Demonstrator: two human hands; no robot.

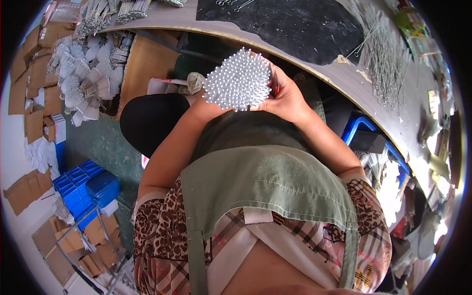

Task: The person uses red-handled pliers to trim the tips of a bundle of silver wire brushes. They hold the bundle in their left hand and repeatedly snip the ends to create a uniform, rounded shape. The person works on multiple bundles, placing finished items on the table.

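A thick bundle of thin metal rods (237, 81) is held up over my lap, its many pale rounded ends turned toward me. My left hand (210, 108) is closed on its lower left side; most of those fingers are hidden behind the bundle. My right hand (286, 96) wraps round the right side, with the thumb along the lower edge. Between the right palm and the bundle shows a dark and red object (274, 82), too covered to name.
Ahead curves a grey worktable (314, 64) with a black mat (280, 24), a heap of loose wire rods (386, 64) and more bundles (101, 14). Many similar bundles (88, 78) are piled on the left. Blue crates (81, 189) and cardboard boxes (37, 98) stand beyond the green floor (130, 152).
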